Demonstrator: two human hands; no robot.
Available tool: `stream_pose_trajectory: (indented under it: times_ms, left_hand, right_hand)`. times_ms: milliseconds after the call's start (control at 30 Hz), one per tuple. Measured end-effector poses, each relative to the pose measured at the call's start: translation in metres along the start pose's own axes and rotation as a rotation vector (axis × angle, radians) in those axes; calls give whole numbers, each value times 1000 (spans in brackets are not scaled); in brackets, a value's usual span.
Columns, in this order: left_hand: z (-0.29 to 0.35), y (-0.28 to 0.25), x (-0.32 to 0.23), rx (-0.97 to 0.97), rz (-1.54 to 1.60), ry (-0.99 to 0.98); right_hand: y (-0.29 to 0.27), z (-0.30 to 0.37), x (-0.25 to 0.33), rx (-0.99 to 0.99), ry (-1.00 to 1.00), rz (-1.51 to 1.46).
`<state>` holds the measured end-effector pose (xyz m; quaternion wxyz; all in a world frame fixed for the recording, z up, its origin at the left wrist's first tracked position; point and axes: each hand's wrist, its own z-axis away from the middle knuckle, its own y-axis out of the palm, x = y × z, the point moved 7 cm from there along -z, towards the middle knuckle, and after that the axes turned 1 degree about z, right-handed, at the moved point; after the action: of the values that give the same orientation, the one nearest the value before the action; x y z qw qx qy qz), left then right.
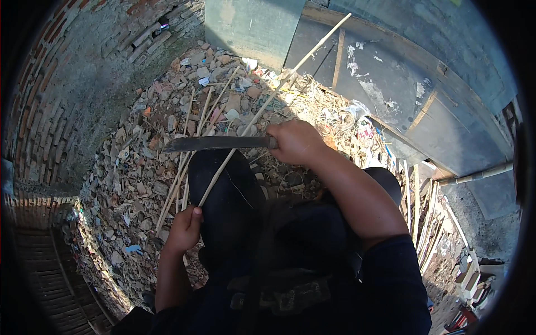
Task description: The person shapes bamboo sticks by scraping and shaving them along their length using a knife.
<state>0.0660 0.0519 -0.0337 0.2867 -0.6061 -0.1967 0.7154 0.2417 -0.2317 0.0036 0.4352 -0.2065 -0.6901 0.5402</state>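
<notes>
My left hand is closed round the near end of a long, thin pale stick, which looks like split bamboo. The stick slants up and away to the right over my left knee. My right hand grips the handle of a machete, whose dark, broad blade points left. Its blade lies across the stick above my left knee; whether the two touch I cannot tell. Several similar sticks lie on the rubble just beyond and left of that knee.
Broken brick, stones and litter cover the ground. A worn brick wall stands at the left. Bluish panels and a dark board close off the far side. More pale strips lie in a bundle at my right.
</notes>
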Motion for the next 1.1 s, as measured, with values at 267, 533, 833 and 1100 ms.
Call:
stream_pose_trajectory:
  times_ms: [267,533,833,1100]
  left_hand:
    - [-2,2,-10,3,-45,6]
    - [-1,3,-17,-49,-70,71]
    - [6,1,-17,-101,-165,106]
    - [8,2,-14,-59,-92,51]
  right_hand:
    - [-11,1,-34,-6,168,13]
    - [-12,1,-32,1,184,1]
    - [-14,4,-9,104,131,66]
    - [-17,9,-35,-54,195,-24]
